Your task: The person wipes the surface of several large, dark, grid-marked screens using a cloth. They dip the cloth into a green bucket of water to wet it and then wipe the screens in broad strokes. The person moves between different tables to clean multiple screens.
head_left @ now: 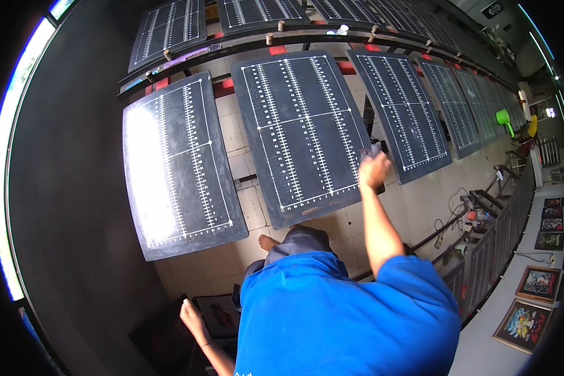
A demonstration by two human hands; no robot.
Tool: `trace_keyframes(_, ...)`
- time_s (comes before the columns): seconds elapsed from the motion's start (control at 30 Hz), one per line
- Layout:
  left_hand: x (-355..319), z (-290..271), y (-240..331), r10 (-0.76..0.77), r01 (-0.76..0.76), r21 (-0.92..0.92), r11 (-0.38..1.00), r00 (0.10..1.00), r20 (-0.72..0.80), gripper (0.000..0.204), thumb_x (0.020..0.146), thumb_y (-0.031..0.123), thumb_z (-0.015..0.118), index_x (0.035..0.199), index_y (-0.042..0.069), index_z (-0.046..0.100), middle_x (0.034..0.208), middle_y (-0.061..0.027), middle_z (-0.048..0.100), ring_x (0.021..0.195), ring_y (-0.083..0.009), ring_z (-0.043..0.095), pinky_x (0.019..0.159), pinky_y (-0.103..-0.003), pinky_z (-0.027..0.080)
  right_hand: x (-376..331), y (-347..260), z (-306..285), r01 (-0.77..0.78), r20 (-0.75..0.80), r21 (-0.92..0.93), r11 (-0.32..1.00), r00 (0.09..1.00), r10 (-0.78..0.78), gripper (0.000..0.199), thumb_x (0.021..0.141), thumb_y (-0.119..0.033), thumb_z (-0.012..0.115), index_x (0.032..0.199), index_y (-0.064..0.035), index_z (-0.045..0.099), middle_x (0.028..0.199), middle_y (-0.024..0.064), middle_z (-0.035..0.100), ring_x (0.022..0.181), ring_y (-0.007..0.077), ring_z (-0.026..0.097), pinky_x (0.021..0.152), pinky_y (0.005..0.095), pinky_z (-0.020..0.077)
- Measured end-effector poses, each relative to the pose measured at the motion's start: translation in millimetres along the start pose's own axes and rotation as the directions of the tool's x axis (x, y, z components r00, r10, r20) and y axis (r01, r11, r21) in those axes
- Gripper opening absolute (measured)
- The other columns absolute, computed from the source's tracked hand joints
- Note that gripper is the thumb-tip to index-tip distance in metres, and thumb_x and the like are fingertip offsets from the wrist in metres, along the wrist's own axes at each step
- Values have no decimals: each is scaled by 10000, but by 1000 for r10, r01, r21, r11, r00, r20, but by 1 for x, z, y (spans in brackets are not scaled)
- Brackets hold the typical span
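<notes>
My right hand [374, 170] is closed around a small grey thing [372, 151], whose kind I cannot make out. It is at the right edge of a dark rectangular board [324, 144], which carries white ruler-like lines and a thin white border. My left hand [193, 318] hangs low at my left side, away from the boards, with its fingers curled in and nothing visible in it. To the left of the middle board lies a similar board [197, 172] with strong window glare. Another marked board [402, 116] lies to the right.
Dark rails with short pegs [269, 39] run behind the boards, and more boards [260, 11] lie beyond. Tools and cables [476, 215] sit at the right, with a green dipper [504, 119] farther back. Framed pictures [524, 324] line the right side. Tiled floor [232, 262] shows below.
</notes>
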State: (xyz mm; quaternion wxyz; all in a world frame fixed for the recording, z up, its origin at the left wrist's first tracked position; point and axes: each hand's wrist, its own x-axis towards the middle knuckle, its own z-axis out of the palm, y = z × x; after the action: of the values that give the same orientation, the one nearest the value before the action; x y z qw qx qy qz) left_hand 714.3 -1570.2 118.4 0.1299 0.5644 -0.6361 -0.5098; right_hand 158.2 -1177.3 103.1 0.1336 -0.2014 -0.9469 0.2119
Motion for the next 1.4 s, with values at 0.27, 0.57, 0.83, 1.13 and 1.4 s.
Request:
trace_keyframes(0.27,31,114,24,-250,72,302,951,753,608,408,1038,325,522,731,58,506,668,0,517,585,-103,457,555,-294,411,-202,-114,42,667,162,709,230,163,-973,528,736,1,624,1249,-126,618,1064,128,587,1001,355,554,839,418,494)
trace_keyframes(0.57,-14,54,-86,-484,484,26,875,871,86,351,1046,261,478,730,111,454,568,8,440,420,-101,404,382,-259,339,78,-41,49,276,-98,-44,960,955,-279,421,825,17,665,1231,-15,558,1042,205,603,992,393,609,835,482,514)
trace_keyframes(0.83,6,140,-11,-379,411,-9,912,849,368,362,1053,349,472,795,100,521,641,-5,500,535,-109,486,490,-249,394,-123,-162,81,579,136,799,162,89,-987,312,851,-66,566,1148,-90,655,1056,99,627,989,284,592,829,401,461)
trace_keyframes(1.13,-92,116,-80,-493,489,55,870,864,102,344,1024,253,515,728,81,484,611,-33,481,458,-134,436,413,-292,359,100,-190,99,299,99,205,932,941,-324,197,790,-13,657,981,-18,614,955,193,596,872,341,579,724,482,468)
trace_keyframes(1.4,-63,162,-15,-511,531,-52,846,834,207,312,1032,339,515,886,73,586,676,4,553,529,-87,466,462,-230,362,42,-200,142,793,-21,592,143,193,-981,326,850,-81,597,1149,-187,674,979,38,691,881,215,622,818,382,493)
